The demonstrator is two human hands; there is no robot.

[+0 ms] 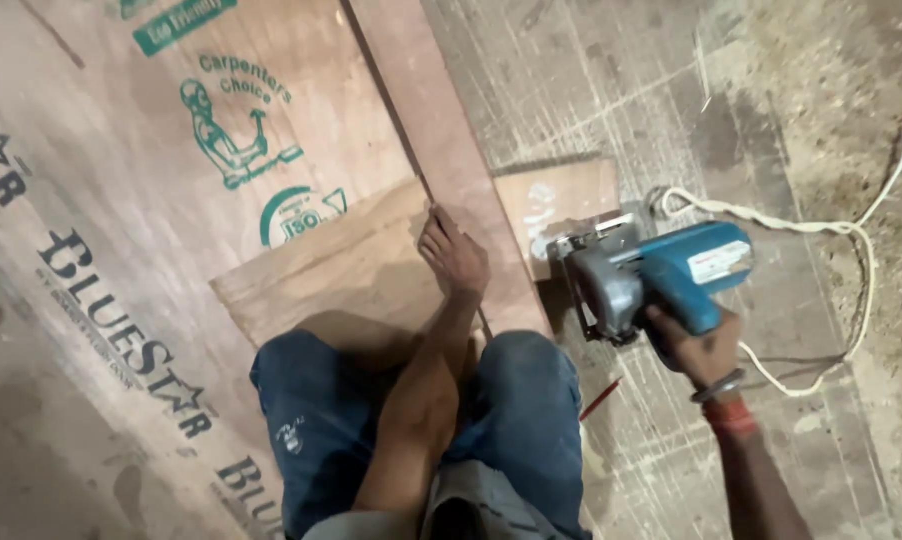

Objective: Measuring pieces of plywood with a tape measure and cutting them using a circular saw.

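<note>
Plywood being cut on the floor
A blue circular saw (661, 275) is being gripped by the right hand (699, 345); the long strip (451, 150) is being pressed by the spread left hand (454, 255), a white cord (851, 250) trailing rightward.

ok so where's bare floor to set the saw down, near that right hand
Bare floor lies beyond the circular saw, up to the white cord, and again between the right hand and the cord's loop. The big plywood sheet past the left hand is bare too. It is crowded around the knees, the narrow strip and the offcut.

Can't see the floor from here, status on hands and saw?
Right hand grips blue circular saw. Left hand flat on plywood strip. White cord trails right.
</note>
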